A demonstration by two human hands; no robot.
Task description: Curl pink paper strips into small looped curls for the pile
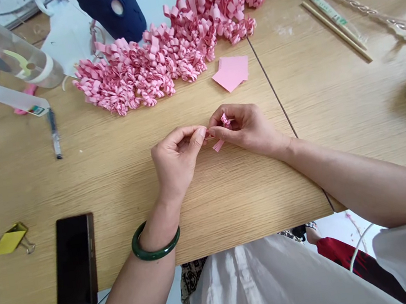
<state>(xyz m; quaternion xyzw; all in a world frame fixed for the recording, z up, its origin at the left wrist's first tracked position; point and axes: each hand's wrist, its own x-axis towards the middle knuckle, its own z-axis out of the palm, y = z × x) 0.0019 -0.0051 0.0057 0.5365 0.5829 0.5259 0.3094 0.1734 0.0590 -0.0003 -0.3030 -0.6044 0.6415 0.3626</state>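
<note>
Above the middle of the table, my left hand (176,158) and my right hand (248,126) meet at their fingertips. Between them is a small piece of pink fringed paper (219,145), cut into thin strips. One curled part of it shows among the fingers of my right hand, and a straight end sticks out below. Both hands are closed in a pinch; my fingers hide exactly where the paper is gripped. Just beyond my right hand lies a small stack of pink paper squares (233,70). Farther back stretches a long heap of curled pink paper flowers (158,59).
At the left are a clear plastic bottle (15,48), a pen (55,133), a binder clip with yellow paper (10,239) and a black phone (73,262) near the front edge. A dark blue object (111,10) stands behind the heap. Wooden chopsticks (338,33) lie at right.
</note>
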